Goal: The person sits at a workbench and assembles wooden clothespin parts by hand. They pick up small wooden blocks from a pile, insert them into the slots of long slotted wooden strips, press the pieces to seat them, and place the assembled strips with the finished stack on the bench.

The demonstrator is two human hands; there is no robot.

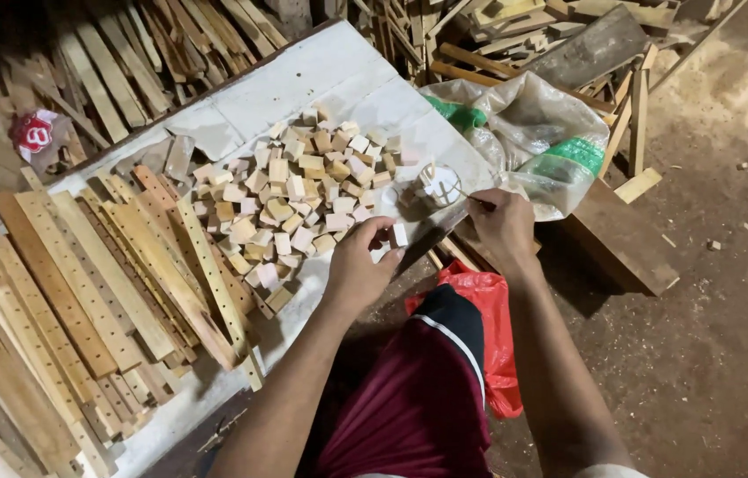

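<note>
On desk [303, 71] near front edge, left hand [358, 265] pinching small pale wooden block [399, 234] between thumb and fingertips, block sitting just off the edge of the block pile [303, 199]. Right hand [502, 226] closing around a thin stick [471, 198], tip pointing toward small white container [437, 184] standing at the pile's right side, just beside both hands. Lying to the left of the pile, long wooden strips with rows of drilled holes [117, 283], stacked side by side and overlapping the desk's white cover. Sitting right of the desk, clear plastic bag [524, 124] with green stuff showing inside. Poking out under the right forearm, red plastic bag [489, 327] on the dirt floor [710, 310]. Piling up behind the desk, scrap wood offcuts [524, 35]. Resting far left among the slats, red and white wrapper [33, 133]. Showing at bottom centre, maroon shorts [409, 398].
</note>
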